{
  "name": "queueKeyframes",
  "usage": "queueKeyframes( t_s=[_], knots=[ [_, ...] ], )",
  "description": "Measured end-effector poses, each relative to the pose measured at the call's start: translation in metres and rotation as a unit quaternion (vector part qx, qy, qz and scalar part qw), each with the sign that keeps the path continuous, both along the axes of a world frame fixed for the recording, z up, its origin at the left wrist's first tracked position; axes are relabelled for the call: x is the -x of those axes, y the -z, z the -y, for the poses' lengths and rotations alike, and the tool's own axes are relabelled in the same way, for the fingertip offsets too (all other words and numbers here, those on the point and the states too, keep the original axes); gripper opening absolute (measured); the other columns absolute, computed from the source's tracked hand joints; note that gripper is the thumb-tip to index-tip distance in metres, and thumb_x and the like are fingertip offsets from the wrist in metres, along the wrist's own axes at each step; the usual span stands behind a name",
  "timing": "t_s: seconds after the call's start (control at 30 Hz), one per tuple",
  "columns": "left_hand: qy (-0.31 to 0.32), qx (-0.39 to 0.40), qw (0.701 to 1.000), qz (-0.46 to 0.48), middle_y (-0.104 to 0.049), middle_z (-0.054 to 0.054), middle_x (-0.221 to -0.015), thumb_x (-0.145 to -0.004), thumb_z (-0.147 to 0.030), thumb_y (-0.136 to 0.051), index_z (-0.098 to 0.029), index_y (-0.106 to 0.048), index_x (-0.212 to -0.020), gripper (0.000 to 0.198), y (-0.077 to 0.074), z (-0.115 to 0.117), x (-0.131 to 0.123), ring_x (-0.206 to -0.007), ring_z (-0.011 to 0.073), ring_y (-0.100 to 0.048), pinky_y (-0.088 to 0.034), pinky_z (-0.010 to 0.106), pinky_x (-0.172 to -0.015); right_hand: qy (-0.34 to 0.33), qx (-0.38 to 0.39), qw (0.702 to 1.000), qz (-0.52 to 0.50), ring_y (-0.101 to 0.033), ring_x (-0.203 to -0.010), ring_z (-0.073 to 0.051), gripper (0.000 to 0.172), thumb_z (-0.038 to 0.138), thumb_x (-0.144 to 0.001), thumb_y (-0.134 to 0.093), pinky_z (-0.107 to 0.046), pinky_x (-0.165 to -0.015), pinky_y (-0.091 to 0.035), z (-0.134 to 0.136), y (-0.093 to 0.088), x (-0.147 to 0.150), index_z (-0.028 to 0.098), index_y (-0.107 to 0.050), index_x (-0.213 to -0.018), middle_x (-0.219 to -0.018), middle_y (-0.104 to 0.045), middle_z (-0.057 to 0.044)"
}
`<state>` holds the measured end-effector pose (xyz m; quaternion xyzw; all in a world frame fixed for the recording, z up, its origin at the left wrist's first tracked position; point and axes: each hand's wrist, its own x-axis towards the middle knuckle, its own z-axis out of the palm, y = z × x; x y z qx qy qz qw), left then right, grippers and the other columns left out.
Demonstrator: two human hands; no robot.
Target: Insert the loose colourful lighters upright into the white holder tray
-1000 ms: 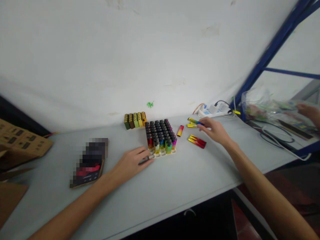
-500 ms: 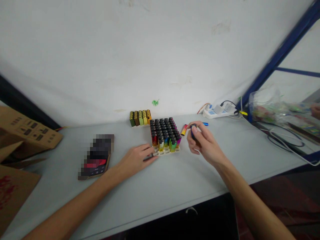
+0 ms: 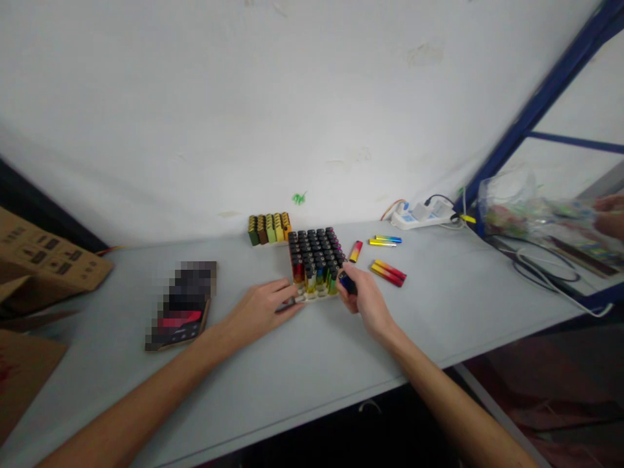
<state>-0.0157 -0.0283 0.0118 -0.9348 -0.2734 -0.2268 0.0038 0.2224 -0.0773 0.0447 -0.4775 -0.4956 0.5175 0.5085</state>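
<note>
A pale tray stands on the table, holding rows of upright lighters with black tops and coloured bodies. Several front slots show no lighter. My left hand rests on the table with thumb and fingers closed about the tray's front left corner; a dark gap or thing between them is unclear. My right hand is closed around a dark blue lighter at the tray's front right corner. That hand covers part of the corner. Beside it lie red-yellow lighters, loose on the table.
Behind the tray stands a second block of green, brown and yellow lighters. A power strip with cables sits by the wall. A phone lies left, near cardboard boxes. Another person's hand shows at far right.
My right hand has moved left and down with the blue lighter, to the tray's front right corner. More loose lighters are uncovered on the right. My left hand stays at the tray.
</note>
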Motion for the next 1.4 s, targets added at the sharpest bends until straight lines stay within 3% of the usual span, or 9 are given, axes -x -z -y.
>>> queueKeyframes(
  t_s=[0.2, 0.43, 0.53, 0.67, 0.77, 0.87, 1.07, 1.23, 1.4],
  knots=[
    [-0.003, 0.009, 1.0, 0.004, -0.066, 0.001, -0.083, -0.11, -0.038, -0.05, -0.019, -0.065, -0.092, 0.03, -0.002, 0.001, -0.001, -0.073, 0.0146, -0.065, -0.05, 0.025, -0.069, 0.033, 0.01, 0.999, 0.016, -0.028, -0.042, -0.009, 0.04, 0.047, -0.089, -0.045, -0.028, -0.043, -0.02, -0.004, 0.001, -0.001, 0.024, -0.041, -0.056, -0.048, -0.034, 0.006],
    [-0.001, 0.013, 1.0, 0.008, -0.066, 0.002, -0.083, -0.109, -0.036, -0.05, -0.018, -0.066, -0.092, 0.03, -0.002, 0.001, -0.002, -0.073, 0.0152, -0.065, -0.05, 0.026, -0.069, 0.036, 0.046, 0.998, -0.015, -0.026, -0.043, -0.008, 0.046, 0.057, -0.091, -0.05, -0.025, -0.042, -0.017, -0.004, 0.0, -0.002, 0.022, -0.045, -0.061, -0.052, -0.035, 0.007],
    [-0.001, 0.011, 1.0, 0.004, -0.067, 0.002, -0.084, -0.109, -0.036, -0.051, -0.018, -0.067, -0.094, 0.029, -0.002, 0.0, -0.001, -0.073, 0.0156, -0.066, -0.051, 0.025, -0.069, -0.017, 0.035, 0.995, -0.087, -0.027, -0.046, -0.008, 0.054, 0.07, -0.091, -0.054, -0.023, -0.044, -0.02, -0.003, -0.001, -0.006, 0.018, -0.062, -0.079, -0.057, -0.035, 0.007],
    [-0.001, 0.009, 1.0, -0.001, -0.067, 0.002, -0.085, -0.109, -0.036, -0.051, -0.018, -0.068, -0.097, 0.027, -0.002, 0.001, 0.001, -0.073, 0.0159, -0.066, -0.052, 0.026, -0.07, -0.07, -0.004, 0.986, -0.151, -0.045, -0.058, -0.011, 0.048, 0.064, -0.093, -0.063, -0.025, -0.054, -0.039, 0.003, -0.008, -0.014, 0.019, -0.07, -0.107, -0.074, -0.052, 0.003],
    [-0.003, 0.013, 1.0, -0.003, -0.067, 0.003, -0.085, -0.109, -0.036, -0.051, -0.018, -0.068, -0.096, 0.027, -0.003, 0.001, 0.0, -0.074, 0.0159, -0.066, -0.052, 0.026, -0.071, -0.086, -0.041, 0.991, -0.089, -0.061, -0.081, -0.016, 0.037, 0.055, -0.096, -0.067, -0.03, -0.073, -0.052, 0.005, -0.021, -0.023, 0.022, -0.072, -0.112, -0.093, -0.064, -0.003],
    [-0.007, 0.015, 1.0, -0.003, -0.067, 0.002, -0.084, -0.109, -0.036, -0.052, -0.018, -0.067, -0.093, 0.028, -0.004, 0.002, -0.001, -0.073, 0.0156, -0.066, -0.052, 0.025, -0.071, -0.051, -0.132, 0.989, 0.036, -0.064, -0.1, -0.021, 0.031, 0.048, -0.089, -0.078, -0.034, -0.087, -0.052, 0.001, -0.038, -0.03, 0.023, -0.075, -0.106, -0.109, -0.068, -0.006],
    [-0.008, 0.006, 1.0, -0.003, -0.065, 0.002, -0.082, -0.109, -0.037, -0.05, -0.018, -0.065, -0.089, 0.031, -0.006, 0.003, -0.001, -0.07, 0.0151, -0.065, -0.052, 0.025, -0.069, -0.039, -0.263, 0.924, 0.275, -0.058, -0.066, -0.015, 0.027, 0.048, -0.091, -0.077, -0.029, -0.067, -0.042, -0.024, -0.06, -0.032, 0.022, -0.073, -0.097, -0.073, -0.068, 0.001],
    [-0.014, 0.004, 1.0, -0.008, -0.067, 0.002, -0.084, -0.109, -0.037, -0.051, -0.018, -0.067, -0.093, 0.03, -0.002, 0.002, 0.0, -0.074, 0.0162, -0.067, -0.052, 0.026, -0.071, -0.112, -0.299, 0.868, 0.38, -0.055, -0.06, -0.014, 0.02, 0.041, -0.092, -0.078, -0.027, -0.063, -0.038, -0.039, -0.057, -0.031, 0.022, -0.074, -0.089, -0.071, -0.069, 0.001],
    [-0.012, 0.016, 1.0, -0.004, -0.067, 0.002, -0.084, -0.109, -0.037, -0.051, -0.018, -0.067, -0.092, 0.029, 0.0, 0.001, 0.0, -0.074, 0.0158, -0.066, -0.052, 0.026, -0.07, -0.112, -0.367, 0.815, 0.434, -0.062, -0.098, -0.025, 0.014, 0.035, -0.089, -0.082, -0.038, -0.087, -0.049, -0.043, -0.04, -0.028, 0.021, -0.078, -0.089, -0.099, -0.069, -0.009]
  ],
)
